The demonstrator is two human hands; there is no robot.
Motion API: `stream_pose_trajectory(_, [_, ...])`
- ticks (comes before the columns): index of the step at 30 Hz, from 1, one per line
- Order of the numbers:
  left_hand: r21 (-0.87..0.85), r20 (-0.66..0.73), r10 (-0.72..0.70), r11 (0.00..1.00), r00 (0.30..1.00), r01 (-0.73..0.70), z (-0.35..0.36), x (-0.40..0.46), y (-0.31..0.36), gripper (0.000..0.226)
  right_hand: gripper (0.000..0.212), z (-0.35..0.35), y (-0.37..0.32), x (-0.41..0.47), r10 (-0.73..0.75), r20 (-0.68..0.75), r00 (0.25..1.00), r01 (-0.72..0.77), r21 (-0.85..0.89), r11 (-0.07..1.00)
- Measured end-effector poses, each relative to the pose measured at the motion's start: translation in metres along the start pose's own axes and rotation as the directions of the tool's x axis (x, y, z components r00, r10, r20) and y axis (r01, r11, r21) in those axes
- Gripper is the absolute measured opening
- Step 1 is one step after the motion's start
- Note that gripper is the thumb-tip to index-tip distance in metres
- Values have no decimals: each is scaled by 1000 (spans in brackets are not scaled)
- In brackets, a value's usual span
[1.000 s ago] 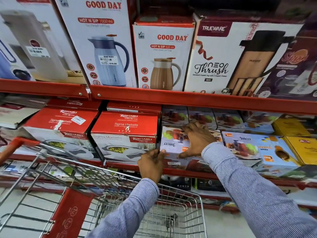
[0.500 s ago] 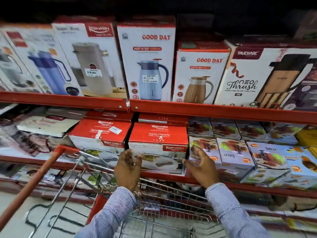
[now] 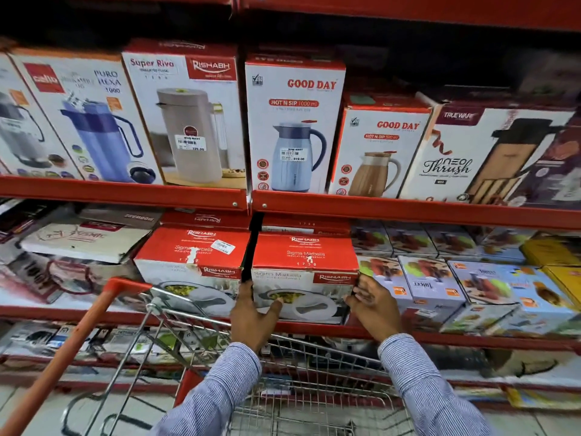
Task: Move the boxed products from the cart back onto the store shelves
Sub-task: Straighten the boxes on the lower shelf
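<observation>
A red and white Rishabh casserole box (image 3: pixel 304 272) sits on the middle shelf (image 3: pixel 440 338). My left hand (image 3: pixel 253 316) grips its left front corner, fingers in the gap beside the twin box (image 3: pixel 191 262) to the left. My right hand (image 3: pixel 372 305) holds its right front corner, next to the Juicer boxes (image 3: pixel 430 284). The wire cart (image 3: pixel 283 394) with its orange handle (image 3: pixel 72 350) stands below my arms; what I can see of its basket looks empty.
Tall jug boxes line the upper shelf (image 3: pixel 125 191), among them Good Day (image 3: pixel 294 121) and Trueware (image 3: pixel 478 152). Flat boxes (image 3: pixel 81 240) lie on the middle shelf at left, yellow boxes (image 3: pixel 553 253) at right. More goods fill the lowest shelf.
Both hands left the Juicer box, shifted left and closed on the two front corners of the right casserole box. The view tilted up and left.
</observation>
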State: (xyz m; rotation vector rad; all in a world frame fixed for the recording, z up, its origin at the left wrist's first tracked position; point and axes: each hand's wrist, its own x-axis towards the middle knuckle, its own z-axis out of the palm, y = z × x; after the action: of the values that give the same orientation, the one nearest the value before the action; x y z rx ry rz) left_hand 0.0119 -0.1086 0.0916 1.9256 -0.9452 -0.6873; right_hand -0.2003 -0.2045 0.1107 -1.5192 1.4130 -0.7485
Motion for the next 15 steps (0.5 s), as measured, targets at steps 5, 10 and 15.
stream_pose_trajectory(5, [37,5,32,999,999,-33,-2,-3,2,65,53,-1,1,-5,18,-29,999,-18,9,1000])
stream_pose_trajectory(10, [77,-14,30,997,999,-29,-8,-1,4,56,53,-2,-4,-8,33,-9,999,-33,-8,999])
stream_pose_trajectory(15, [-134,-300,74,984,951,-119,-34,-7,46,28,41,-11,-42,-14,-132,-331,934,135,-14,991])
